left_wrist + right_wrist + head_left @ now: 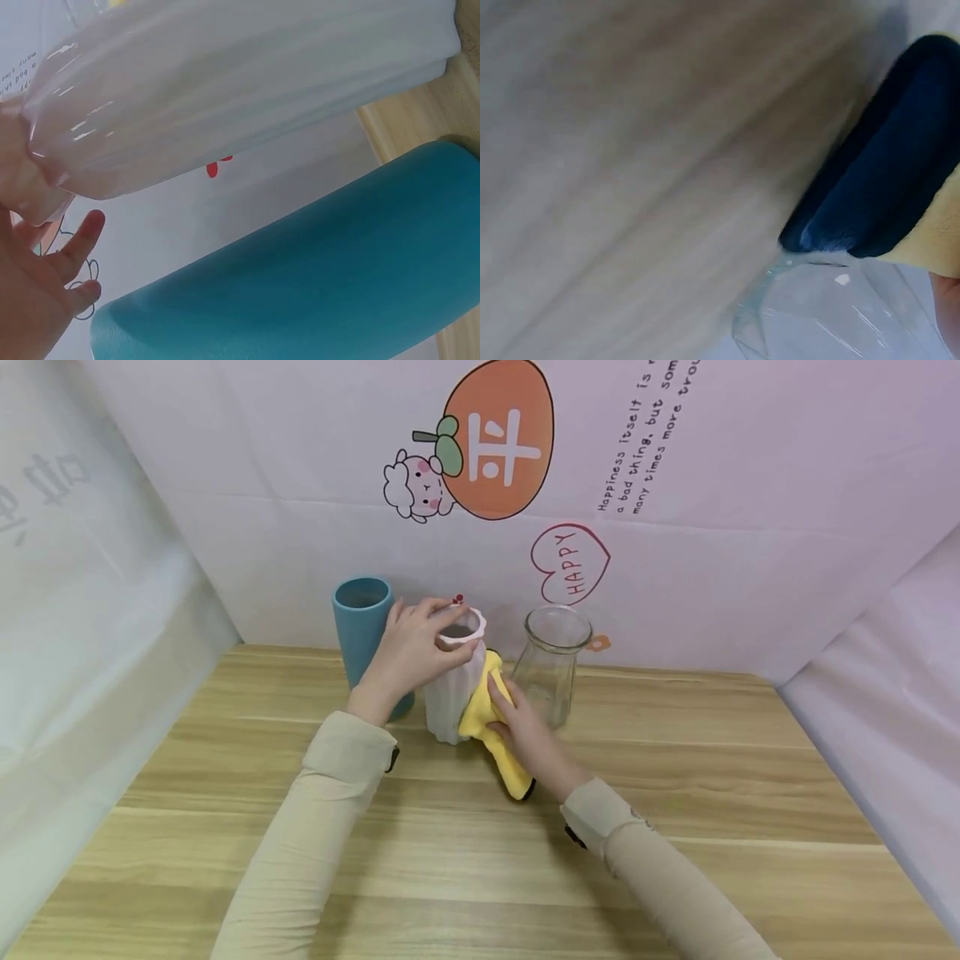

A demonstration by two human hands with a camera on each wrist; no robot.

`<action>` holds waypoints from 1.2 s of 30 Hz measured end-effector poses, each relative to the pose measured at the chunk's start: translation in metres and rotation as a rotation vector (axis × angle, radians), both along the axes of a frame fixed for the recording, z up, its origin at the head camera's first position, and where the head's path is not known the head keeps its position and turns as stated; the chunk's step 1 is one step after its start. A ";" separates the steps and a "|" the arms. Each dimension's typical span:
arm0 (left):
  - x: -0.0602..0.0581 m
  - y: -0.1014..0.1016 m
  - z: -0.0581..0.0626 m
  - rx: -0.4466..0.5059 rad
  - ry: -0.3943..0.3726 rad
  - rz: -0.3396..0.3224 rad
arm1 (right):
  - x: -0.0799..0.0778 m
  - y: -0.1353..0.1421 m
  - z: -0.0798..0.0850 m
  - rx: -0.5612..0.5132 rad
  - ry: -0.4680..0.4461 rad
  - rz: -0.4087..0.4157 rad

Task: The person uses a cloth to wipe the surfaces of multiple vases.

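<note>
A white fluted vase [444, 710] stands upright on the table. My left hand [411, 643] grips it at the scalloped rim, thumb on the near side and fingers across the top. In the left wrist view the glossy vase body [225, 90] runs across the top, with two fingertips [86, 232] off its surface. My right hand [528, 731] holds a yellow cloth [480, 714] against the vase's right side, and one end hangs down toward the tabletop. The right wrist view shows the cloth's dark blue face [900, 165]; only a sliver of the hand appears there.
A tall blue vase [354, 639] stands just left of the white one, partly behind my left hand. Close by on the right is a clear glass vase [546, 685], partly behind my right hand. The wooden table [675, 760] meets a printed white backdrop [300, 552] behind them.
</note>
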State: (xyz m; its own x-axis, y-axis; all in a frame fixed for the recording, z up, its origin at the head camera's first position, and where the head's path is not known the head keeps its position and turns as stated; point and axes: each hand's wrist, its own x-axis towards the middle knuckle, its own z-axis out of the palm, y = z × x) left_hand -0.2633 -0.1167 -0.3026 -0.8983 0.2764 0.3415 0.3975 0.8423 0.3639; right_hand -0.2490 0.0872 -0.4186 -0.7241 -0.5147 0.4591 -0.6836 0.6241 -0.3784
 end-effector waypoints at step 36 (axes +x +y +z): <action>0.000 0.007 -0.001 0.027 -0.056 0.015 | 0.001 -0.015 0.035 -0.094 -0.003 -0.022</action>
